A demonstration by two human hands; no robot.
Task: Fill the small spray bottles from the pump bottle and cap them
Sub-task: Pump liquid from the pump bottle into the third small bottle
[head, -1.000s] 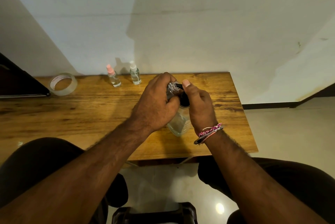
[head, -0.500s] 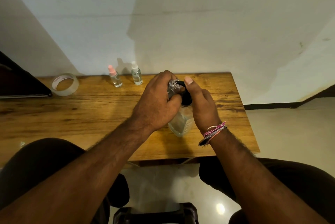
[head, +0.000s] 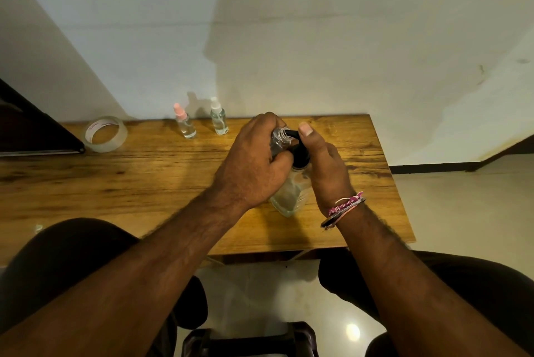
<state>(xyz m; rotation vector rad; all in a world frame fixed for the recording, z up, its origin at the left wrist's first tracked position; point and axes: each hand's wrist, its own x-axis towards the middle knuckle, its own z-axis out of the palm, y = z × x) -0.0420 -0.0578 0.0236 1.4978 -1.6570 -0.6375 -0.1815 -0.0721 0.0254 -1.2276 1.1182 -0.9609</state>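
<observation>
Clear uncapped spray bottle (head: 278, 139) in left hand (head: 254, 165) fingers, at pump spout (head: 291, 134).

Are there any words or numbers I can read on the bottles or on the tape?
Tape roll: red print on the inner ring, too small and blurred to read.
Pump bottle: no label or print shows.
Open small bottle held in the left hand: no print shows.
Pink-capped bottle and white-capped bottle: no print to be seen.
So nothing here can be read.
</observation>
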